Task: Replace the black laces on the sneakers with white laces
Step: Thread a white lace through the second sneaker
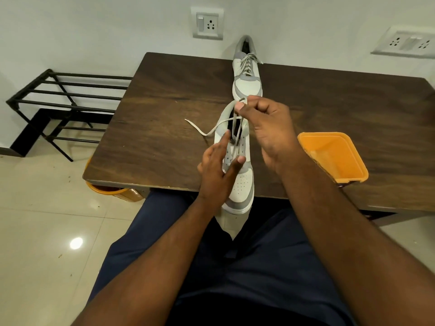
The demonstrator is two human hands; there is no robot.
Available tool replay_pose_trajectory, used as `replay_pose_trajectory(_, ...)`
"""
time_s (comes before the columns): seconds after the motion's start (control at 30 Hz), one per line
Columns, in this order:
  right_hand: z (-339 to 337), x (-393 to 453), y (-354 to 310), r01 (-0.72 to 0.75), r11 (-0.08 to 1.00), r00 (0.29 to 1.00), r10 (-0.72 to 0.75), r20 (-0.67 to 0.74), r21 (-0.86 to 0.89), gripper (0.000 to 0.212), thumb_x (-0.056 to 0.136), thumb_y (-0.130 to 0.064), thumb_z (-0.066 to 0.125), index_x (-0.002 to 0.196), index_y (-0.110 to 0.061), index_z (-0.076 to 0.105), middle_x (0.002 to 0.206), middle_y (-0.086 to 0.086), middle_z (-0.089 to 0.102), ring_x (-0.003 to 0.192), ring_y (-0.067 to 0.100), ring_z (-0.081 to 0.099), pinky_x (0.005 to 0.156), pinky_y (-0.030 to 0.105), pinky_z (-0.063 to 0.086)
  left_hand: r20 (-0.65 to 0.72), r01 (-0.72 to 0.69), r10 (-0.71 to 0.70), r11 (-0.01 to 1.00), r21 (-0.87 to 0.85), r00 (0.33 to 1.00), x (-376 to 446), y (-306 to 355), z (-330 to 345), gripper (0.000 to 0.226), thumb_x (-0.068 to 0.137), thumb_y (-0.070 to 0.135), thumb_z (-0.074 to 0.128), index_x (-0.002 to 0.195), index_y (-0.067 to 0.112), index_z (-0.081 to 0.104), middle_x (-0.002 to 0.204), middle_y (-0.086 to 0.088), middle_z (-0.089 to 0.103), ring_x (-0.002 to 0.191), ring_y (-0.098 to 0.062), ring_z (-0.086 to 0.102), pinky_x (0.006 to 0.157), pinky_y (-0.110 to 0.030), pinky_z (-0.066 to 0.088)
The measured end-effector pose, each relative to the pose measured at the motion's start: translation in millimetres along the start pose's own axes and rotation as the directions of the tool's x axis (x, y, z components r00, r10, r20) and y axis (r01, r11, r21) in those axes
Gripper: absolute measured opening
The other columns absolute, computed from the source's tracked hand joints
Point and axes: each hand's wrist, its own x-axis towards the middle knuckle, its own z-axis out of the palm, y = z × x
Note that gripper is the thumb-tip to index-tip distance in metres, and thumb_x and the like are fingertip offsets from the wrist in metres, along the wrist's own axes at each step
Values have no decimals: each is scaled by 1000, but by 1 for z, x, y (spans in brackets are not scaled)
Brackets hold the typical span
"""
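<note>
Left hand (217,168) lies spread on the near sneaker (237,161), at the counter (164,109) edge. Right hand (266,128) pinches the white lace (211,129). A hard tug could slide this sneaker off. 1 laced sneaker (247,69) waits behind.

bare forearms, navy trousers (259,278)
</note>
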Motion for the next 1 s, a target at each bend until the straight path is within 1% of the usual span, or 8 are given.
replay_pose_trajectory(0.17, -6, -5, 3, -194, 937, 977, 210, -24, 291, 9, 88, -16, 68, 84, -9, 66, 78, 2, 68, 69, 8, 62, 56, 20, 48, 62, -10, 28, 961, -278, 998, 2, 19, -17, 14, 94, 20, 65, 93, 10, 74, 82, 3, 73, 80, -6, 67, 74, -21, 52)
replay_pose_trajectory(0.27, -26, 8, 7, -255, 888, 926, 339, -169, 384, 10, 84, -24, 73, 85, -21, 64, 85, -14, 68, 96, 7, 56, 81, 34, 40, -31, 91, -99, 975, -201, 995, -12, -9, -31, 24, 92, 17, 67, 73, 3, 68, 61, 6, 62, 59, -3, 53, 57, -23, 44)
replay_pose_trajectory(0.37, -38, 13, 16, -270, 863, 889, 394, -234, 428, 17, 84, -32, 72, 97, -23, 66, 92, -18, 68, 110, 9, 50, 87, 38, 36, -85, 266, -309, 906, -329, 947, -18, -33, -38, 27, 83, 20, 66, 76, -5, 66, 75, -23, 64, 69, -15, 54, 62, -34, 46)
replay_pose_trajectory(0.47, -32, 2, 29, -282, 909, 913, 352, -205, 306, 10, 87, -30, 70, 87, -21, 67, 76, -21, 68, 85, 4, 54, 71, 27, 40, -166, 194, -268, 911, -365, 949, -12, -14, -40, 15, 88, 17, 64, 101, 12, 71, 99, -4, 70, 89, -8, 62, 77, -23, 49)
replay_pose_trajectory(0.6, -13, -23, 53, -347, 915, 937, 345, 45, 207, 14, 85, -17, 73, 72, -13, 69, 73, 7, 58, 60, 13, 50, 56, 26, 44, 25, 144, -145, 920, -364, 989, 1, 11, -26, 34, 94, 21, 64, 127, 16, 61, 117, -2, 69, 106, -9, 66, 87, -21, 53)
replay_pose_trajectory(0.8, -19, -28, 63, -396, 856, 913, 406, 41, 331, 20, 87, -14, 69, 100, 2, 68, 68, 0, 56, 53, 5, 39, 45, 18, 31, 180, 168, -124, 952, -256, 976, -12, -6, -21, 9, 91, 8, 66, 85, 5, 72, 70, 2, 65, 61, 1, 57, 60, -17, 48)
replay_pose_trajectory(0.93, -39, -19, 62, -392, 827, 894, 445, -45, 403, 12, 86, -13, 70, 96, -8, 70, 65, -6, 61, 54, 5, 41, 47, 18, 31, 15, 273, -276, 941, -200, 961, -11, -23, -33, 18, 91, 22, 68, 75, 12, 71, 68, -22, 62, 60, -17, 54, 56, -41, 55)
replay_pose_trajectory(1.0, -45, -17, 62, -377, 836, 889, 447, -97, 397, 14, 85, -13, 71, 99, -9, 71, 68, -5, 62, 54, 4, 44, 48, 18, 34, -88, 275, -289, 951, -142, 953, -4, -25, -40, 19, 90, 20, 69, 72, 12, 68, 69, -16, 59, 61, -14, 55, 56, -33, 52)
